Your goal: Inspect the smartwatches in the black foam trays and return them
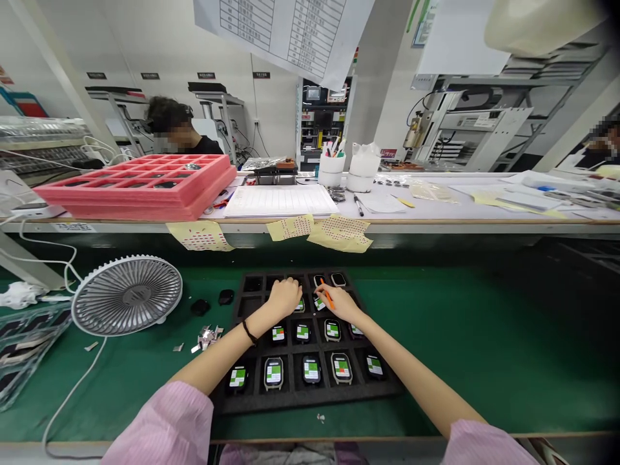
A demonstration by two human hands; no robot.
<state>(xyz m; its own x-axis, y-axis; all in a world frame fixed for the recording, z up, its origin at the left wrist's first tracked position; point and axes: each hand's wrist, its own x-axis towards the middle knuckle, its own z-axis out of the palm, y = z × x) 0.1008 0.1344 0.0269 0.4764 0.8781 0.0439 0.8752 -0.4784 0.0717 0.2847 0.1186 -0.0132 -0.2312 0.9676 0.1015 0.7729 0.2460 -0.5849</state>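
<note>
A black foam tray (310,402) with square compartments lies on the green bench, several smartwatches (311,369) sitting in it with lit green-and-white screens. My left hand (285,298) is over its back part, fingers curled down into a compartment; whatever they hold is hidden. Beside that hand a lit watch (300,305) partly shows. My right hand (339,303) grips a thin orange pen-like stick (327,294) with closed fingers. Under the stick and fingers is another watch (319,303), partly covered. Watches in the back right row, such as one white-rimmed watch (338,279), have dark screens.
Left of the tray are a grey fan (128,296), two dark watch-like pieces (226,297) and silvery scraps (208,337). A clear tray (29,355) sits at the far left. The raised shelf holds a pink foam tray (145,203) and papers (281,200). A person (179,129) sits beyond.
</note>
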